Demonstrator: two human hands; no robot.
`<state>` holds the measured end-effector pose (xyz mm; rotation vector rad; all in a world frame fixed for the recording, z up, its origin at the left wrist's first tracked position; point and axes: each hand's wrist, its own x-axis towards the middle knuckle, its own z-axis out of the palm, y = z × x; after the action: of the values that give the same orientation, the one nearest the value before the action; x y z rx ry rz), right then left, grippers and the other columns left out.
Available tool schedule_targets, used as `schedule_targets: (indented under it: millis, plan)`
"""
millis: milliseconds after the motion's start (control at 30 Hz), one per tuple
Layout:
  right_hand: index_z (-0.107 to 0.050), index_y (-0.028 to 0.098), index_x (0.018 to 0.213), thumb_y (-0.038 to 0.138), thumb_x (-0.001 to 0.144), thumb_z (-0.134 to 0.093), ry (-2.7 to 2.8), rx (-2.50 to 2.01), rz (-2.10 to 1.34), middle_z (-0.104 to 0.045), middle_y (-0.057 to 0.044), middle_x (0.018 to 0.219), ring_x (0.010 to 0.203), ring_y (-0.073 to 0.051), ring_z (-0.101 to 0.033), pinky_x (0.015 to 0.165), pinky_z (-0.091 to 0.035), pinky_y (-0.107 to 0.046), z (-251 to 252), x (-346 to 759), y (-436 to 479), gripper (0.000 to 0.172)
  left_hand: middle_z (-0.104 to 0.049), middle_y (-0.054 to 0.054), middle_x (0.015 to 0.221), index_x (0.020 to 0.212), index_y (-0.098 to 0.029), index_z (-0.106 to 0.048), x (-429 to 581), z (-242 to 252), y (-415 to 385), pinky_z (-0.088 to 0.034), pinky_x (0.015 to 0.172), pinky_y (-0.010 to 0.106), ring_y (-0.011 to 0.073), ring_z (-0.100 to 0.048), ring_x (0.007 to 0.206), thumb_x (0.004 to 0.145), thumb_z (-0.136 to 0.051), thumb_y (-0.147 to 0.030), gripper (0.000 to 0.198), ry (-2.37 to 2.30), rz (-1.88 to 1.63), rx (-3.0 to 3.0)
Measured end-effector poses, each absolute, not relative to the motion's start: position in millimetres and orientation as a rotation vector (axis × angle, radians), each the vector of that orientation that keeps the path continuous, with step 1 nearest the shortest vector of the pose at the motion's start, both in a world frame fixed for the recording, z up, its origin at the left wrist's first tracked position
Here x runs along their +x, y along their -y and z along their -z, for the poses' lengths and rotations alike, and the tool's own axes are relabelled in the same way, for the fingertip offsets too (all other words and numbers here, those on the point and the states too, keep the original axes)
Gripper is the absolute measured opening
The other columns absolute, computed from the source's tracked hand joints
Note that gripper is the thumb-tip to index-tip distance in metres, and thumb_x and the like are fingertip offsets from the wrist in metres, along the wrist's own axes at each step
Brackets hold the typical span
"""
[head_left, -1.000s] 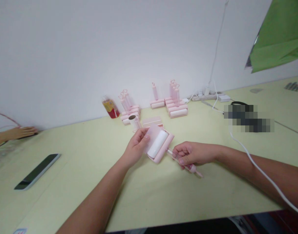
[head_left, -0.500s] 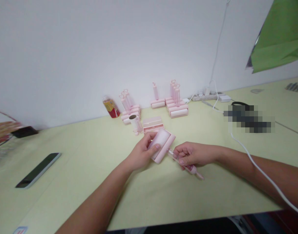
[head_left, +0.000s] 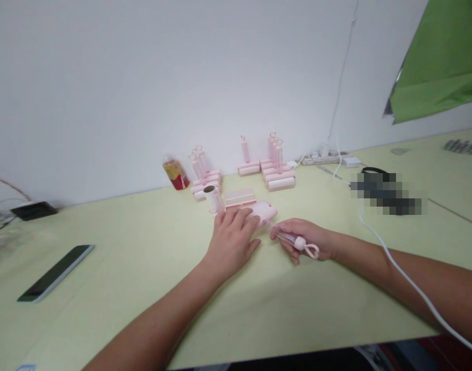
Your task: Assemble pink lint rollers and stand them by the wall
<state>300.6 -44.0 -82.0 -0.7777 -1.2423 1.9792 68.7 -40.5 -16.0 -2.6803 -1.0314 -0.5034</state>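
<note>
The partly hidden pink roller head (head_left: 264, 212) tops a clear handle (head_left: 287, 237) slanting nearer, rightward, to 1 loop (head_left: 316, 251).

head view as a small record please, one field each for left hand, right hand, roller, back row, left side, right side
left hand: open, fingers spread at the pink roller; contact unclear
right hand: closed around the roller's clear handle
roller: head partly hidden by left fingers; pink loop at handle's end
back row: left group, single roller and right group, handles upright
left side: phone-like slab lying flat on the table
right side: power strip by the wall
</note>
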Motion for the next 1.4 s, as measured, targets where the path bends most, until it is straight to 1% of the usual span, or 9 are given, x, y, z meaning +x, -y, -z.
schedule_targets:
  millis: [200,300,400,600,833,967,1100,1200,1400]
  plan:
    - [-0.060,0.015,0.091,0.052,0.087,-0.059,1.165,-0.709,-1.970,-0.056,0.004,0.050,0.039,-0.012,-0.050,0.043,-0.053,-0.028,88.6,296.7,44.4,0.037,-0.060,0.013,0.124,0.121,-0.021,-0.055,93.9,9.8,31.3,-0.034,0.089,0.047,0.0309,-0.050,0.113,0.089,-0.050,-0.015,0.033,0.929,0.317,-2.572]
    - [-0.060,0.016,0.087,0.052,0.088,-0.056,1.070,-0.618,-1.967,-0.054,0.004,0.050,0.039,-0.012,-0.049,0.043,-0.052,-0.027,86.0,294.4,45.7,0.036,-0.063,0.014,0.115,0.120,-0.019,-0.056,104.8,0.0,16.6,-0.034,0.088,0.046,0.0307,-0.052,0.106,0.086,-0.051,-0.014,0.034,0.859,0.273,-2.570]
    - [-0.061,0.016,0.088,0.055,0.091,-0.048,0.925,-0.499,-1.977,-0.057,0.002,0.055,0.044,-0.013,-0.053,0.048,-0.054,-0.030,80.6,295.2,44.7,0.042,-0.065,0.014,0.111,0.114,-0.017,-0.060,108.1,-20.5,-21.0,-0.035,0.088,0.045,0.0313,-0.054,0.105,0.084,-0.057,-0.020,0.030,0.861,0.269,-2.573]
    - [-0.062,0.015,0.091,0.050,0.096,-0.046,0.893,-0.509,-1.974,-0.064,0.000,0.063,0.047,-0.013,-0.059,0.051,-0.055,-0.031,84.3,296.3,39.8,0.039,-0.066,0.010,0.121,0.133,-0.019,-0.052,96.4,-61.3,-147.6,-0.043,0.088,0.033,0.0263,-0.060,0.107,0.082,-0.062,-0.041,0.056,1.389,0.314,-2.515]
    - [-0.063,0.013,0.087,0.048,0.087,-0.062,1.030,-0.553,-1.931,-0.064,-0.001,0.064,0.047,-0.014,-0.061,0.049,-0.056,-0.030,88.9,293.1,39.2,0.036,-0.066,0.011,0.124,0.132,-0.016,-0.055,116.9,-22.2,-239.9,-0.047,0.083,0.026,0.0233,-0.064,0.103,0.068,-0.075,-0.037,0.070,1.500,0.096,-2.620]
    - [-0.063,0.013,0.087,0.050,0.085,-0.065,1.070,-0.542,-1.916,-0.064,-0.001,0.064,0.048,-0.013,-0.061,0.049,-0.056,-0.029,87.9,295.3,36.1,0.037,-0.068,0.012,0.120,0.136,-0.015,-0.051,131.1,-0.7,-271.1,-0.048,0.078,0.026,0.0230,-0.065,0.098,0.067,-0.075,-0.040,0.077,1.560,0.067,-2.628]
    - [-0.063,0.013,0.087,0.047,0.086,-0.065,1.080,-0.545,-1.923,-0.064,-0.001,0.064,0.048,-0.012,-0.061,0.048,-0.055,-0.028,89.7,295.5,33.0,0.035,-0.070,0.009,0.116,0.128,-0.018,-0.060,133.9,7.0,-292.1,-0.047,0.079,0.023,0.0204,-0.066,0.095,0.073,-0.070,-0.048,0.064,1.592,0.043,-2.630]
    - [-0.062,0.013,0.087,0.047,0.086,-0.066,1.075,-0.538,-1.931,-0.064,-0.001,0.065,0.048,-0.012,-0.061,0.049,-0.055,-0.027,89.9,295.2,32.8,0.035,-0.072,0.008,0.110,0.116,-0.021,-0.070,131.8,9.7,-296.8,-0.046,0.085,0.025,0.0221,-0.065,0.099,0.077,-0.063,-0.055,0.052,1.613,0.036,-2.579]
    - [-0.062,0.013,0.088,0.049,0.084,-0.067,1.088,-0.544,-1.937,-0.064,0.000,0.066,0.049,-0.012,-0.061,0.049,-0.056,-0.028,88.1,295.7,32.8,0.037,-0.072,0.012,0.110,0.112,-0.020,-0.074,134.4,15.2,-295.1,-0.047,0.092,0.030,0.0263,-0.064,0.106,0.082,-0.056,-0.053,0.048,1.623,0.089,-2.452]
